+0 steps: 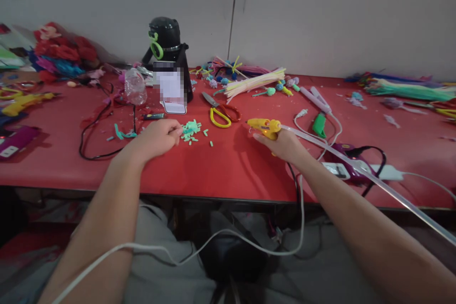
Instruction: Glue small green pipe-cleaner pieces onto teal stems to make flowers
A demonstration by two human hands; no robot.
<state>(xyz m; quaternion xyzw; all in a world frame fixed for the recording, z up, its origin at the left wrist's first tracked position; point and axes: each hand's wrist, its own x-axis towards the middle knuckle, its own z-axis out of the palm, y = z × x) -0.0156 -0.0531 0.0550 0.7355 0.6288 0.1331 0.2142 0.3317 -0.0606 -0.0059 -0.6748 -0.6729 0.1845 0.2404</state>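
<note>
1. Worktop [213,171], red, spans the view; craft bits are scattered over it.
2. Black flask [166,33] upright at back, phone [173,88] propped against its front.
3. Clear glue stick [409,206], long, runs from the gun's rear down to the right edge of view.
4. Pale bundle of stems [254,86] lies at the back, roughly left-right, right end slightly farther back.
5. Yellow glue gun [263,126] is right of centre, over the worktop, well apart from the green heap. Nozzle points left; long axis nearly left-right.
6. Right hand [288,145]: fingers closed round the gun's grip.
7. Left hand [160,137]: fingers drawn together at the heap's left edge, gap small if any; can't tell if a bit is pinched.
8. Scissors [210,100] lie between heap and bundle, blades toward back left, nobody holding them.
9. Teal strips [124,134], longer, lie left of the left hand, apparently not cut short.
10. Green pieces [191,128]: already short, heaped loose, a few strays nearby. Cutting looks done for these; none visibly glued, so joining seems left.
</note>
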